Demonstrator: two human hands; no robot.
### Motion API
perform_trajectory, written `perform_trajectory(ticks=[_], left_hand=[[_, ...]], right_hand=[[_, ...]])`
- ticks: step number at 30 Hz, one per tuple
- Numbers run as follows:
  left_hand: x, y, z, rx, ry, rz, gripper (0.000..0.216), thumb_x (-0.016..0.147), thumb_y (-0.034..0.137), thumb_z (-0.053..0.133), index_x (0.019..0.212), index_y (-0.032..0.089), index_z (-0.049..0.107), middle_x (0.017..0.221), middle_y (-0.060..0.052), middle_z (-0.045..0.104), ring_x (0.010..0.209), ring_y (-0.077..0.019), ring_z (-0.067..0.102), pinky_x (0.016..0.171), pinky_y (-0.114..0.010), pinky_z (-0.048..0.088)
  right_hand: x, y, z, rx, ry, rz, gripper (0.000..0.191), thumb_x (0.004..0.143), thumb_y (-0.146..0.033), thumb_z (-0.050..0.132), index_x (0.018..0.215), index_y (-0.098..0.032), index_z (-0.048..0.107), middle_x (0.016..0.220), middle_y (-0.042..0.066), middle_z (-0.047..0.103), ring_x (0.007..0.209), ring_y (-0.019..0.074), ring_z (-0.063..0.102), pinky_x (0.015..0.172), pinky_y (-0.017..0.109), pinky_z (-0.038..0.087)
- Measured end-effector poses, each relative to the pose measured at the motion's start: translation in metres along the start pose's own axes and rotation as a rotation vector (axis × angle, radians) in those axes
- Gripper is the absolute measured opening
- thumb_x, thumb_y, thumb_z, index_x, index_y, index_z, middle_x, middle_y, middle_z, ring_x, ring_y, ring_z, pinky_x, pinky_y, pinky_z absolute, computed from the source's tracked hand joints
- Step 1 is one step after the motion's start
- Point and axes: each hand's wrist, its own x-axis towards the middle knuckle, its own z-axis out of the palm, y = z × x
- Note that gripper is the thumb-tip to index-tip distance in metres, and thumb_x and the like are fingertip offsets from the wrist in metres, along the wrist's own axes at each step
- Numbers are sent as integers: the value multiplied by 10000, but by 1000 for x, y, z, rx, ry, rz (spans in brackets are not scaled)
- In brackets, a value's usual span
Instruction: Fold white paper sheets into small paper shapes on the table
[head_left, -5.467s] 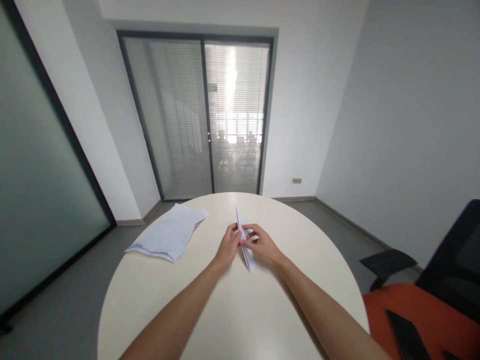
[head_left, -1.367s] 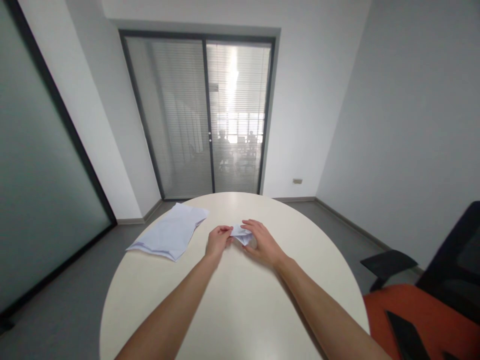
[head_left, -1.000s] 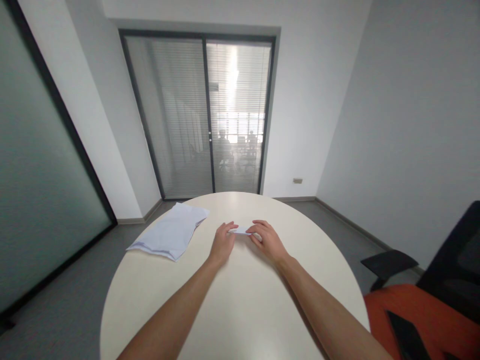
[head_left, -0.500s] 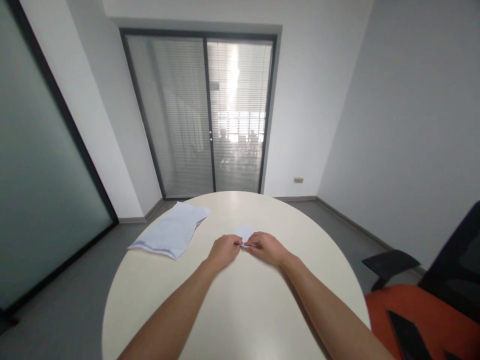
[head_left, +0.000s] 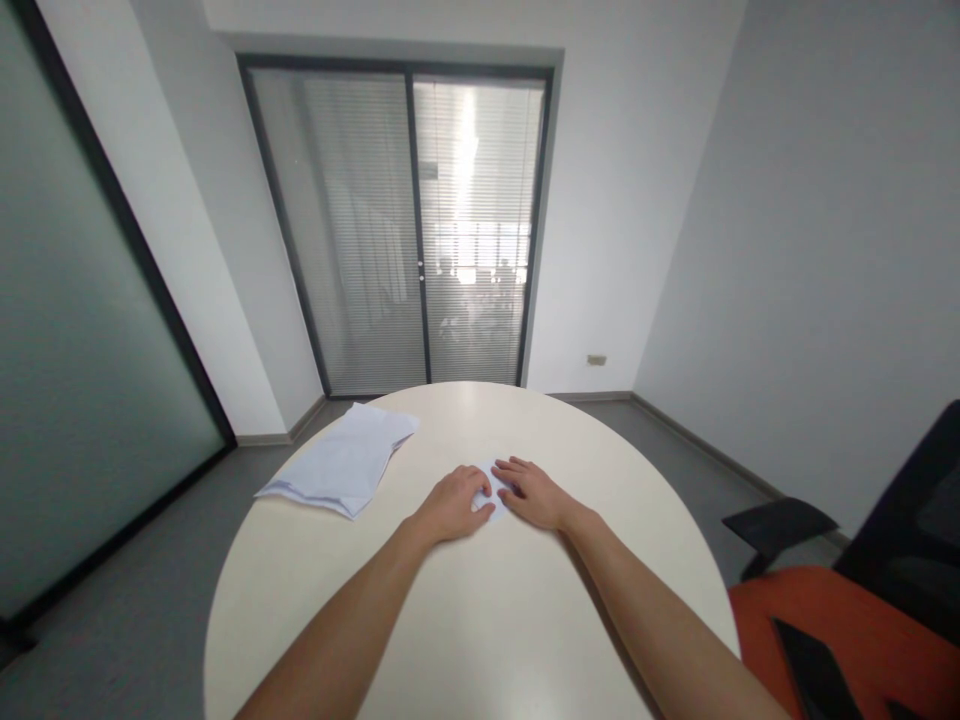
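Observation:
A small piece of white paper (head_left: 492,484) lies on the round white table (head_left: 495,620), partly covered by my hands. My left hand (head_left: 456,502) rests at its left side, thumb and fingers apart, touching the sheet. From the right, my right hand (head_left: 531,494) lies over the paper with its fingers stretched out and its thumb spread. Both hands are low against the tabletop. How the paper is folded under the fingers I cannot make out.
A stack of white paper sheets (head_left: 349,462) lies at the table's left back edge. An orange chair (head_left: 787,625) with black armrests stands at the right. Behind the table are a glass door with blinds (head_left: 337,240) and white walls.
Both hands have loosened from a pinch on the paper's near edge. Their fingers now lie spread on the sheet, which sits flatter and slightly nearer to me.

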Motion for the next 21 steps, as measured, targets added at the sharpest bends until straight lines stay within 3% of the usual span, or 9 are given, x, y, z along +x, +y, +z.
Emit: perform_trajectory(ticks=[3, 6, 12, 18, 21], left_hand=[[-1, -4, 4, -6, -22, 28, 354, 879, 291, 601, 1214, 189, 649, 1309, -113, 650, 1253, -255, 564, 1103, -401, 418], [-2, -6, 6, 6, -56, 27, 410, 898, 344, 593, 1269, 181, 651, 1411, -131, 586, 1339, -267, 511, 1159, -422, 367], [-5, -3, -2, 22, -124, 56, 501, 898, 437, 603, 1337, 197, 628, 1466, -142, 533, 1367, -288, 486, 1162, -447, 358], [-4, -2, 0, 40, -103, 68, 436, 950, 395, 535, 1343, 227, 624, 1464, -116, 541, 1357, -267, 495, 1160, -440, 356], [-3, -4, 4, 70, -84, 61, 392, 970, 364, 500, 1307, 233, 651, 1425, -106, 581, 1318, -260, 528, 1141, -430, 376]], right_hand=[[-1, 4, 3, -25, 5, 97, 445, 946, -311, 540, 1385, -249, 581, 1466, 109, 542, 1384, 345, 455, 1114, 598, 362], [0, 7, 4, -51, 44, 154, 387, 962, -304, 521, 1333, -248, 615, 1438, 105, 572, 1380, 340, 458, 1113, 608, 357], [1, 14, 6, -39, 99, 3, 328, 997, -273, 456, 1243, -248, 671, 1298, 77, 678, 1288, 230, 563, 1181, 493, 316], [-2, 14, 0, -154, 137, 244, 321, 958, -322, 535, 1221, -268, 710, 1338, 129, 643, 1323, 329, 512, 1097, 602, 356], [1, 6, -9, -154, 143, 167, 284, 932, -260, 555, 1131, -236, 756, 1310, 129, 658, 1256, 294, 565, 1084, 517, 400]])
